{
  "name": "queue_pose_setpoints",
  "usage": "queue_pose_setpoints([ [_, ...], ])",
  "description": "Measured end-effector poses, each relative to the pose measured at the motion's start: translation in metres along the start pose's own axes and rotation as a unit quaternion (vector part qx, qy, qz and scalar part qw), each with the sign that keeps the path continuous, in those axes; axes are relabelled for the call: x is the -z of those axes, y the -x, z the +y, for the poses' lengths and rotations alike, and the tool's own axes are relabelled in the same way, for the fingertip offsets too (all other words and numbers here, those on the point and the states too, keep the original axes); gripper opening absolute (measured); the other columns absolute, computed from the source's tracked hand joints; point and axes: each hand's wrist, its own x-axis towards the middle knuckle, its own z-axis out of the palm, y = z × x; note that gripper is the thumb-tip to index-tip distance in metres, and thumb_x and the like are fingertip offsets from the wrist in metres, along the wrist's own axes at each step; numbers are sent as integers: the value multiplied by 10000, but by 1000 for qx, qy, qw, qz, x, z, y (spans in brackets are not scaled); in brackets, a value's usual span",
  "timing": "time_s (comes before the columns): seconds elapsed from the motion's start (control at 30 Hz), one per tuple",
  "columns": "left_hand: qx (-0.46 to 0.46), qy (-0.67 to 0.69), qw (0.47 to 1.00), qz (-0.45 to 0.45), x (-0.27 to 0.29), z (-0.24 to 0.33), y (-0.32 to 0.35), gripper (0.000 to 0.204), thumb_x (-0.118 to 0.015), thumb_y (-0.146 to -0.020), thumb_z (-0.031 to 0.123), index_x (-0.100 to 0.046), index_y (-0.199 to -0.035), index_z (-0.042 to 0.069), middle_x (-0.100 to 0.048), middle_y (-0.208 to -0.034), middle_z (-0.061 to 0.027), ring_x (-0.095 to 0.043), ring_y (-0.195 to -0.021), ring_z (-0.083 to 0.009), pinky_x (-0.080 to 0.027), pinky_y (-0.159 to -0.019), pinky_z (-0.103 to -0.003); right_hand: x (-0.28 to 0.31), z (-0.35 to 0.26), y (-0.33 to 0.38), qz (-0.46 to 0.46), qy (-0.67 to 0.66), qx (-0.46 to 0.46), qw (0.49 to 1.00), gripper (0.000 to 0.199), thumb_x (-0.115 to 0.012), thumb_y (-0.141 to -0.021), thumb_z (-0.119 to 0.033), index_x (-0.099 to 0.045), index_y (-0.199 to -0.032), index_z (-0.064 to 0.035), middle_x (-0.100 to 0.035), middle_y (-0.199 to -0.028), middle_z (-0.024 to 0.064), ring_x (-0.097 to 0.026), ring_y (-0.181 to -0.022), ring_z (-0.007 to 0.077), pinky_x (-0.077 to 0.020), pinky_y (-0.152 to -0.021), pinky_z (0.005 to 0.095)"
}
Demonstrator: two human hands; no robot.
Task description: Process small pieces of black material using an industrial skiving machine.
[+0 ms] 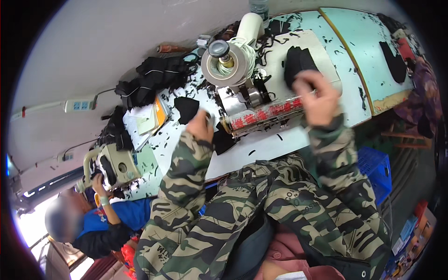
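Note:
In front of me stands a cream machine [249,30] with a round disc [210,70] wound with pale cord and a worn red-and-white front edge. My left hand [200,127] is at its left side, fingers curled together. Something small and dark shows at the fingertips, too unclear to name. A black fabric piece [186,108] lies just beyond that hand, and another black piece [225,142] hangs at the machine's near left corner. My right hand [319,99] is blurred, fingers bent, beside a stack of black fabric pieces [298,60] on the machine's plate. Whether it touches the stack, I cannot tell.
Black scraps litter the pale table [266,151]. Black bags [161,74] and papers [144,119] lie at the left. Farther left, a co-worker [112,214] in blue works at another machine [114,165]. A blue crate [374,170] stands at lower right.

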Motion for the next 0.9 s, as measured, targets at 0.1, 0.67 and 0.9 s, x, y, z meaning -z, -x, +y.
queue_pose_setpoints([
  [0.1, -41, -163, 945, -280, -17, -37, 48, 294, -666, -711, 288, -562, -868, 62, -565, -816, -156, -582, -788, -344, -465, -699, -422, 25, 0, -43, 25, 233, 165, 958, 125, -630, -706, -23, -625, -831, -28, -576, -783, 103, -576, -711, 288, -478, -643, 326],
  [0.67, -135, 109, 939, -297, 38, 86, 13, 271, -596, -728, 133, -603, -999, 147, -611, -738, -163, -607, -682, -323, -476, -643, -422, -22, -3, 61, -429, -176, -222, 858, 107, -651, -692, -48, -619, -794, -40, -619, -725, 68, -597, -634, 168, -477, -631, 257],
  [0.9, 257, 370, 774, -445, 43, 67, -36, 194, -484, -888, 205, -560, -984, 53, -569, -623, -37, -463, -381, -75, -347, -313, -199, -60, 3, 67, -338, -38, -70, 938, 237, -587, -761, 25, -580, -998, 29, -634, -883, 106, -630, -793, 137, -491, -653, 251],
])
